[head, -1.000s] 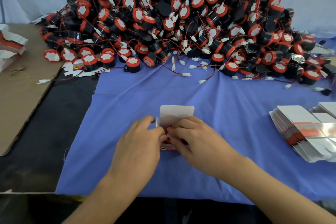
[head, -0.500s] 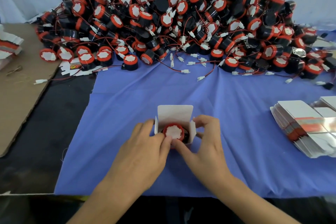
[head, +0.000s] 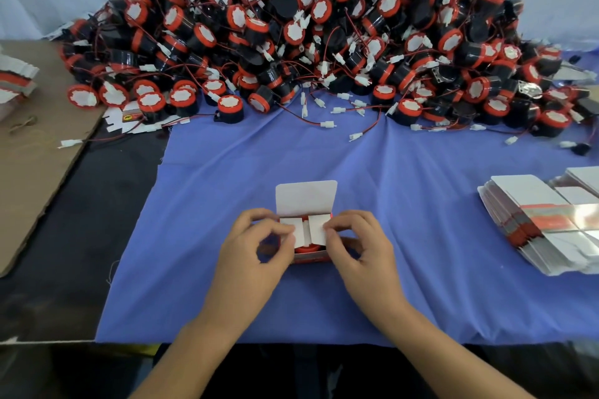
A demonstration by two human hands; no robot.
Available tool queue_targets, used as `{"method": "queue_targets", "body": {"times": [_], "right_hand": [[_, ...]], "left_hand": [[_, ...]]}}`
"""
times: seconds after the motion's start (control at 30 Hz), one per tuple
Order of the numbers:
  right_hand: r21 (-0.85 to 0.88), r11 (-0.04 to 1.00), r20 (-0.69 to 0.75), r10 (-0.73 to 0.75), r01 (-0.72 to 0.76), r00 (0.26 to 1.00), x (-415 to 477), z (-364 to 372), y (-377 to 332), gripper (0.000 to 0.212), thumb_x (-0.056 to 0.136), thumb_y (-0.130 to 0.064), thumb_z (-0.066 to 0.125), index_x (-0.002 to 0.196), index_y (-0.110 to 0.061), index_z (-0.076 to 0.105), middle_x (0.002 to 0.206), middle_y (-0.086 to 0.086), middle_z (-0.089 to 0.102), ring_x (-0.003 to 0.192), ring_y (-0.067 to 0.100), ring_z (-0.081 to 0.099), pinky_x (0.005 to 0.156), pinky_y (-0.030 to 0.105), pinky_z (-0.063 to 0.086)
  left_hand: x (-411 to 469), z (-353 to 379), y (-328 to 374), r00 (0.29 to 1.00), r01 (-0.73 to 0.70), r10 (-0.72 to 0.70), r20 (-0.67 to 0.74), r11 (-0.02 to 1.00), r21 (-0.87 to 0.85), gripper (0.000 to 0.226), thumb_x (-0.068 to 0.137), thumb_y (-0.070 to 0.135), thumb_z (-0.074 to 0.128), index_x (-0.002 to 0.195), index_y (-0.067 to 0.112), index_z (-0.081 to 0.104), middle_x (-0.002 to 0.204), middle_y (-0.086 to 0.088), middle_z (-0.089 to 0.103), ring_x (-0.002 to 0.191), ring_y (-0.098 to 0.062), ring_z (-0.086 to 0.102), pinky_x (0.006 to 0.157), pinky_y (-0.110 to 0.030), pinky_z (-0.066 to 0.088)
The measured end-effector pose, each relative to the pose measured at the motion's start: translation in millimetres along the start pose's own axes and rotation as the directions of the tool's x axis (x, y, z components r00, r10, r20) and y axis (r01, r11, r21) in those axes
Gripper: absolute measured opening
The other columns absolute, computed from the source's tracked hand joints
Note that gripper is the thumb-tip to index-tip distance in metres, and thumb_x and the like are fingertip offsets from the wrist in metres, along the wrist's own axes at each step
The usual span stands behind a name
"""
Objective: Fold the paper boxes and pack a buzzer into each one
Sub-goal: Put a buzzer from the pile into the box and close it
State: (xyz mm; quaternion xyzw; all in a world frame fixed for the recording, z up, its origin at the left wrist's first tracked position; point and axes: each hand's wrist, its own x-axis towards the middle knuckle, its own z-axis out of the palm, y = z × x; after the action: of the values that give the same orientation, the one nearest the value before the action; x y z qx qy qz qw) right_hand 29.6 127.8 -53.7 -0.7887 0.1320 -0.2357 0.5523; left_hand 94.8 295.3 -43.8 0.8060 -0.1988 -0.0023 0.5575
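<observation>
Closing step: left hand (head: 251, 256) and right hand (head: 359, 253) each pinch a side flap of the paper box (head: 306, 223) over the buzzer (head: 306, 249) between them; next, I judge, tuck down the lid flap (head: 306, 196) beyond the hands

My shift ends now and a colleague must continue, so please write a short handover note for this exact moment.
Left hand pinches the left side flap of the small white paper box; right hand pinches the right side flap.
Both flaps lie over the red-and-black round buzzer inside. The box sits on the blue cloth.
Done: box formed, buzzer in.
Left: close the upright lid flap, then continue with the stack of flat white boxes at right and the pile of loose buzzers behind.
</observation>
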Motion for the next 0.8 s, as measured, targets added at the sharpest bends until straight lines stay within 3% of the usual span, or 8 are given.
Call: {"method": "queue_targets", "body": {"times": [0.13, 0.27, 0.37, 0.5, 0.57, 0.67, 0.73, 0.8], "right_hand": [[0.181, 0.978, 0.066, 0.097, -0.107, 0.993, 5, 1, -2, 0.058, 0.097, -0.003, 0.063, 0.141, -0.038, 0.049, 0.129, -0.015, 0.059, 0.106, 0.012, 0.067, 0.082, 0.023, 0.056], [0.159, 0.985, 0.161, 0.035, -0.061, 0.986, 8, -4, 0, 0.039, 0.102, -0.003, 0.057, 0.123, -0.035, 0.063, 0.118, -0.012, 0.070, 0.105, 0.014, 0.071, 0.083, 0.023, 0.054], [0.133, 0.987, 0.213, 0.064, -0.094, 0.975, 6, -12, 2, 0.031, 0.102, -0.005, 0.058, 0.119, -0.029, 0.065, 0.132, -0.014, 0.066, 0.113, 0.008, 0.069, 0.087, 0.019, 0.052], [0.115, 0.988, 0.433, 0.040, -0.099, 0.901, 8, -31, 2, 0.042, 0.092, -0.008, 0.070, 0.130, -0.025, 0.061, 0.156, -0.012, 0.045, 0.133, 0.003, 0.056, 0.104, 0.023, 0.049], [0.037, 0.998, 0.484, 0.019, -0.042, 0.875, 8, -39, 1, 0.051, 0.092, -0.013, 0.075, 0.138, -0.026, 0.058, 0.162, -0.016, 0.035, 0.141, 0.001, 0.047, 0.109, 0.022, 0.045], [-0.175, 0.971, 0.451, -0.069, 0.164, 0.890, 8, -44, 3, 0.051, 0.094, -0.026, 0.075, 0.142, -0.028, 0.058, 0.164, -0.019, 0.030, 0.150, -0.005, 0.026, 0.115, 0.016, 0.034], [-0.248, 0.937, 0.426, -0.123, 0.246, 0.896, 10, -45, 3, 0.051, 0.093, -0.034, 0.074, 0.142, -0.030, 0.059, 0.161, -0.021, 0.036, 0.152, -0.004, 0.022, 0.120, 0.016, 0.026], [-0.260, 0.923, 0.403, -0.164, 0.284, 0.900, 12, -45, 2, 0.050, 0.091, -0.034, 0.075, 0.139, -0.029, 0.062, 0.153, -0.021, 0.047, 0.150, -0.001, 0.028, 0.121, 0.022, 0.029]], "left_hand": [[8, -4, -4, 0.996, 0.090, -0.087, 0.024, 0.981, -0.174, 0.071, 0.087, 0.007, 0.079, 0.132, 0.050, 0.046, 0.109, 0.021, 0.061, 0.096, -0.010, 0.068, 0.074, -0.022, 0.059], [9, -5, -5, 1.000, 0.023, -0.021, 0.018, 0.993, -0.118, 0.046, 0.090, 0.007, 0.077, 0.112, 0.046, 0.067, 0.114, 0.021, 0.058, 0.100, -0.010, 0.070, 0.072, -0.017, 0.057], [2, -11, -10, 0.996, -0.019, 0.030, 0.089, 0.993, -0.116, 0.037, 0.086, 0.007, 0.079, 0.112, 0.032, 0.073, 0.124, 0.017, 0.061, 0.109, -0.009, 0.069, 0.079, -0.018, 0.058], [-5, -23, -9, 0.971, -0.032, 0.045, 0.233, 0.998, -0.057, 0.047, 0.075, 0.044, 0.078, 0.120, 0.036, 0.069, 0.147, 0.025, 0.047, 0.117, -0.004, 0.067, 0.092, -0.017, 0.055], [-1, -27, -9, 0.965, -0.095, 0.081, 0.249, 0.994, 0.046, 0.043, 0.080, 0.047, 0.079, 0.120, 0.040, 0.068, 0.150, 0.031, 0.043, 0.129, 0.000, 0.057, 0.096, -0.016, 0.052], [6, -30, -10, 0.954, -0.221, 0.162, 0.250, 0.948, 0.230, 0.035, 0.089, 0.040, 0.078, 0.123, 0.032, 0.071, 0.148, 0.025, 0.050, 0.137, 0.004, 0.046, 0.109, -0.021, 0.044], [8, -31, -9, 0.942, -0.275, 0.199, 0.272, 0.920, 0.278, 0.037, 0.092, 0.041, 0.075, 0.127, 0.029, 0.070, 0.143, 0.022, 0.056, 0.137, 0.006, 0.044, 0.114, -0.021, 0.039], [10, -32, -7, 0.927, -0.317, 0.226, 0.300, 0.900, 0.300, 0.040, 0.095, 0.042, 0.069, 0.134, 0.032, 0.066, 0.142, 0.021, 0.057, 0.137, 0.006, 0.043, 0.115, -0.015, 0.033]]}}
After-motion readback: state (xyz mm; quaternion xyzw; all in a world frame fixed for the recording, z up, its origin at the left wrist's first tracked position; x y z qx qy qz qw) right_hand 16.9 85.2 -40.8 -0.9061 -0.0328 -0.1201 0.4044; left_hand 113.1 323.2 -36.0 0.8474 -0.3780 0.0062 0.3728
